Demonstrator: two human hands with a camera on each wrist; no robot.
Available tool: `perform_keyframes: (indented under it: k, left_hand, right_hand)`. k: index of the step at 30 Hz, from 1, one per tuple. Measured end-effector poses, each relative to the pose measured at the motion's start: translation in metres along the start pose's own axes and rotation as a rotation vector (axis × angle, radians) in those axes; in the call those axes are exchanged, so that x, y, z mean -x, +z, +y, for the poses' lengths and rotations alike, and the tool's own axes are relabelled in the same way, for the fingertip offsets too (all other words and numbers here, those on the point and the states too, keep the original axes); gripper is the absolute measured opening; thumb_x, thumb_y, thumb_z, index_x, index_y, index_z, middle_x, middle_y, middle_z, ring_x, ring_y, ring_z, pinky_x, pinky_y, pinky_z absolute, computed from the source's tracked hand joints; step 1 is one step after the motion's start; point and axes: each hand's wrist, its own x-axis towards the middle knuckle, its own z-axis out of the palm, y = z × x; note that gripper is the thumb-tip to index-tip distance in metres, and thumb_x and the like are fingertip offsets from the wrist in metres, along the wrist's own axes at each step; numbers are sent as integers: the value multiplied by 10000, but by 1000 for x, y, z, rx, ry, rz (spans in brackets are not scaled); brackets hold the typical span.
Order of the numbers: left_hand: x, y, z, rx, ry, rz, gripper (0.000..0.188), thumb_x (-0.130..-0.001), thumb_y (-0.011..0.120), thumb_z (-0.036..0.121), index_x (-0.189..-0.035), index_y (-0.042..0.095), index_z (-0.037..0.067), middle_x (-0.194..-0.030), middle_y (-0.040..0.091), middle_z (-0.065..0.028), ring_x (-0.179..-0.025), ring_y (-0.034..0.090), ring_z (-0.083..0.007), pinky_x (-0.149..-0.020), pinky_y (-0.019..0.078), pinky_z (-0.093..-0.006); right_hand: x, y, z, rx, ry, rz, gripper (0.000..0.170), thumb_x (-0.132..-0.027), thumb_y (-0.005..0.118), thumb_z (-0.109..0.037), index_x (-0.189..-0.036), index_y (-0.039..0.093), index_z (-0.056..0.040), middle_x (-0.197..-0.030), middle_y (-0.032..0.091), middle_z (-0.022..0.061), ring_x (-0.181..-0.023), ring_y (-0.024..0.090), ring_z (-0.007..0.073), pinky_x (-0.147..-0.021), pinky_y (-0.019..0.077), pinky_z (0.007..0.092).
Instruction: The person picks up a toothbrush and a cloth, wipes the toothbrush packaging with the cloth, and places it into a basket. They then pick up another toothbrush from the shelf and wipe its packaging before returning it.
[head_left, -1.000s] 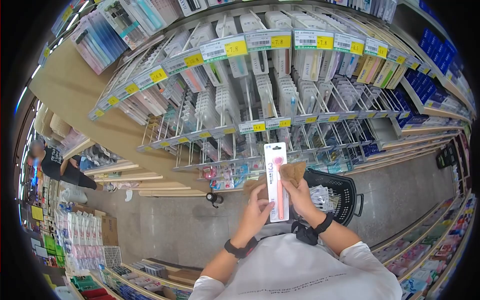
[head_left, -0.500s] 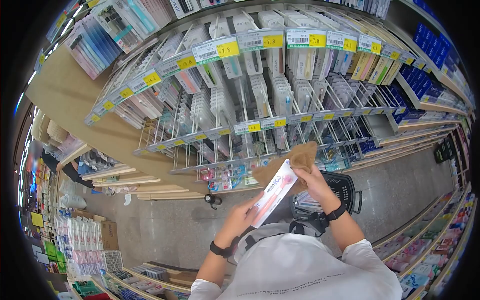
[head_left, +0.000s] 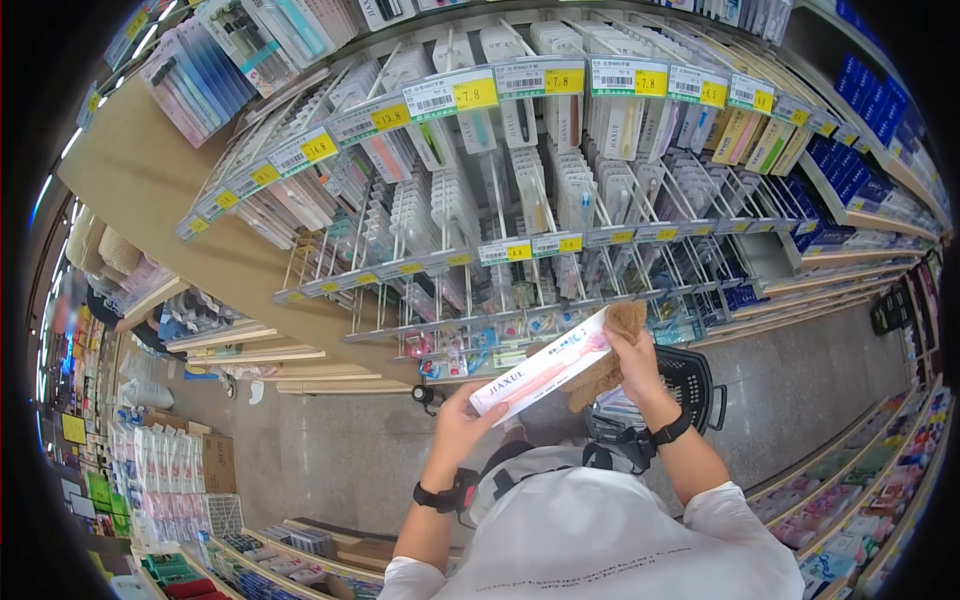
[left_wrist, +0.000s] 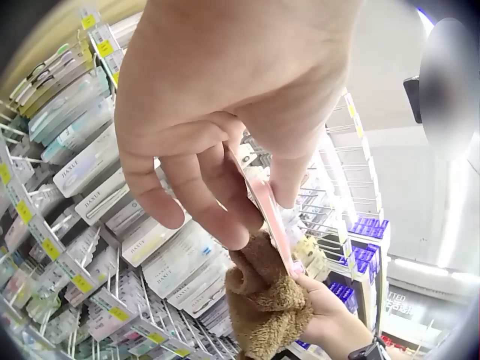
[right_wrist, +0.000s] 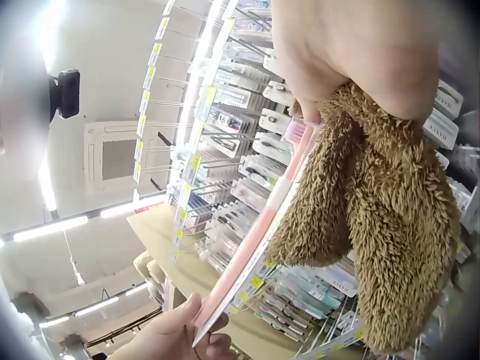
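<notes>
In the head view, a long white card pack (head_left: 540, 372) printed JIAXUE, with a pink-handled tool under clear plastic, is held slanting between both hands. My left hand (head_left: 460, 425) grips its lower left end; the left wrist view shows the thumb and fingers on opposite faces of the pack (left_wrist: 271, 217). At the upper right end, my right hand (head_left: 637, 368) pinches the pack together with a fuzzy brown cloth (head_left: 598, 382). The cloth (right_wrist: 397, 225) hangs in thick folds below the right hand in the right wrist view, hiding part of the pack's end.
Ahead stands a rack of hanging packs with price tags (head_left: 475, 93) along its rails. A black shopping basket (head_left: 690, 380) with packs inside is to the right of my body. A dark bottle (head_left: 428, 398) stands on the floor by the shelf base. More shelves (head_left: 850, 490) flank the aisle.
The pack has gone from upright to slanting, its top end swung to the right and its face turned. My left hand has shifted to the lower end; the right hand and cloth moved right.
</notes>
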Motion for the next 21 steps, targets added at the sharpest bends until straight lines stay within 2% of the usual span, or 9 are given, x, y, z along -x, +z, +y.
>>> perform_keyframes:
  k: [1,3,6,8,9,12,18,20,21]
  left_hand:
    - [1,2,1,0,-2,0,350,-808,691,44,-1130,568,-15,-994,654,-75,-855,627,-130,-718,515,-262]
    - [2,8,6,252,3,69,336,-810,686,29,-1121,569,-23,-1037,648,-93,-887,624,-134,-713,531,-282]
    - [-2,8,-7,242,28,144,262,-849,653,53,-1085,582,-34,-1007,656,-94,-844,635,-139,-686,535,-287]
    - [-5,0,-11,254,36,190,228,-871,631,73,-1068,590,-34,-986,661,-96,-810,639,-142,-679,532,-285]
    - [-5,-3,-11,262,42,233,202,-893,609,93,-1050,598,-35,-965,667,-97,-776,643,-144,-672,530,-283]
    - [-5,-2,-2,282,60,286,206,-919,585,141,-1026,609,-32,-928,671,-97,-717,642,-148,-669,525,-279]
    - [-5,-11,-8,260,116,349,204,-923,580,137,-1030,608,-34,-940,670,-104,-719,636,-142,-687,515,-270]
    - [-6,-17,-10,247,116,352,203,-920,585,136,-1025,610,-36,-935,671,-103,-720,635,-140,-684,515,-269]
    - [-6,-19,-10,232,118,347,202,-917,591,135,-1020,612,-37,-929,672,-102,-720,634,-138,-682,514,-267]
  right_hand:
    - [0,1,3,-4,-21,21,240,-888,606,-107,-1105,571,-9,-1041,631,51,-935,601,126,-814,476,286]
    - [2,4,5,-4,-40,40,244,-896,603,-123,-1109,567,-12,-1046,629,51,-941,598,128,-818,473,288]
    - [6,8,3,-93,5,65,274,-906,600,-149,-1140,549,-17,-1088,613,53,-988,582,127,-846,465,286]
    - [9,8,3,-82,168,4,304,-913,594,-162,-1170,532,-13,-1133,593,58,-1020,569,130,-866,460,283]
    - [8,4,6,-79,170,6,304,-913,594,-162,-1170,532,-13,-1133,593,58,-1020,569,130,-866,460,283]
    - [4,-9,17,20,267,-199,353,-914,594,-168,-1212,504,-4,-1165,580,60,-1046,561,137,-890,451,280]
    - [2,-32,25,89,137,-5,429,-928,573,-214,-1275,446,5,-1245,533,91,-1136,511,158,-965,400,304]
    - [-1,-38,18,-143,111,61,464,-947,539,-258,-1310,408,-1,-1298,487,99,-1198,465,182,-1003,371,332]
    - [-2,-36,11,-129,41,34,494,-962,503,-283,-1348,362,-8,-1340,447,94,-1241,426,202,-1026,352,350]
